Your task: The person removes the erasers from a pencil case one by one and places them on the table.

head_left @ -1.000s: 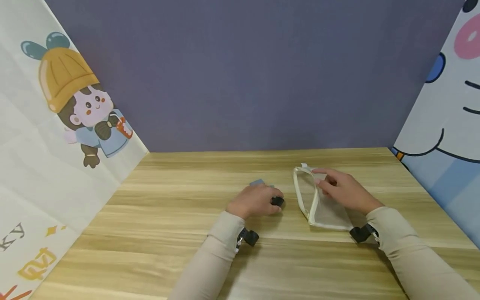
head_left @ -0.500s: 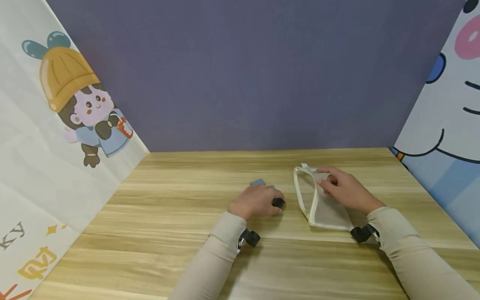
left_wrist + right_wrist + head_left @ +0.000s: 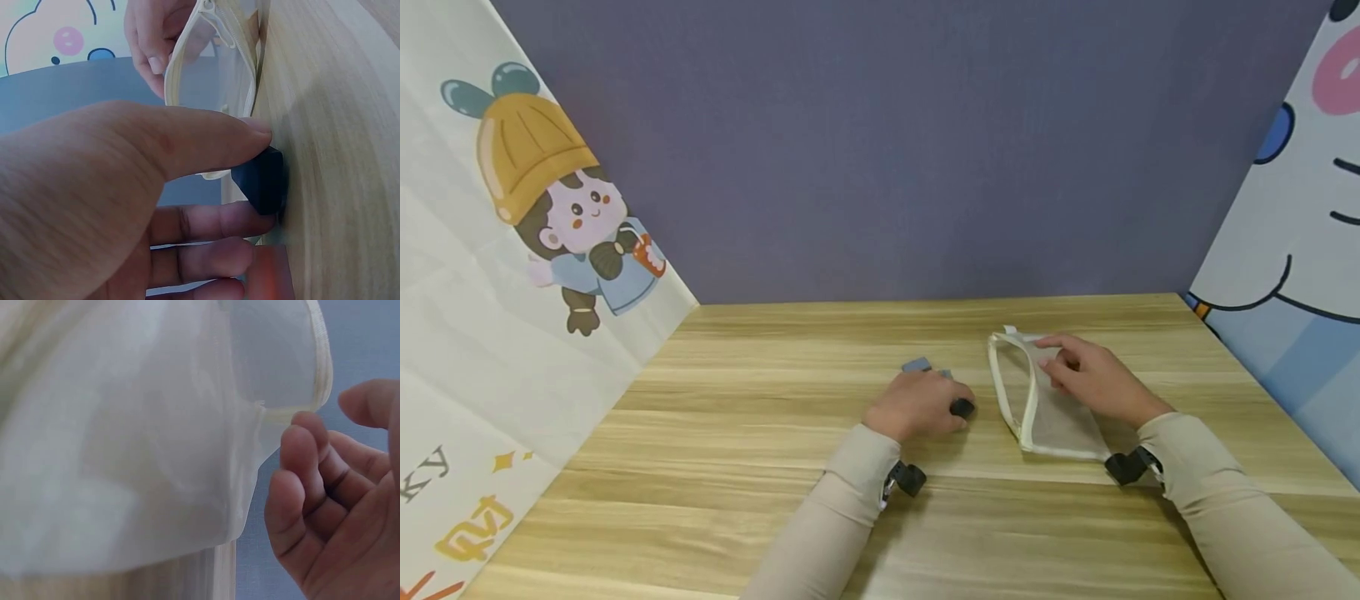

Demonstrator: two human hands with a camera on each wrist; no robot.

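My left hand (image 3: 917,404) pinches a small black faceted piece (image 3: 260,181) between thumb and index finger, low over the table. Its other fingers lie by a reddish-orange block (image 3: 269,272), seen in the left wrist view. Just beyond that hand, a blue-grey block (image 3: 916,365) shows in the head view, partly covered. A translucent zippered pouch (image 3: 1063,425) stands on the table to the right, its mouth gaping toward the left hand. Beside the pouch's far upper edge is my right hand (image 3: 1093,383), fingers loosely bent and thumb apart from them, with nothing between them.
The wood-grain table (image 3: 737,450) runs back to a dark grey-blue panel (image 3: 887,150). Printed cartoon panels flank it, with a hatted figure (image 3: 572,208) on the left.
My left hand has shifted slightly right with the black piece. The right hand has drawn back a little from the pouch's rim, while the pouch stays nearly still.
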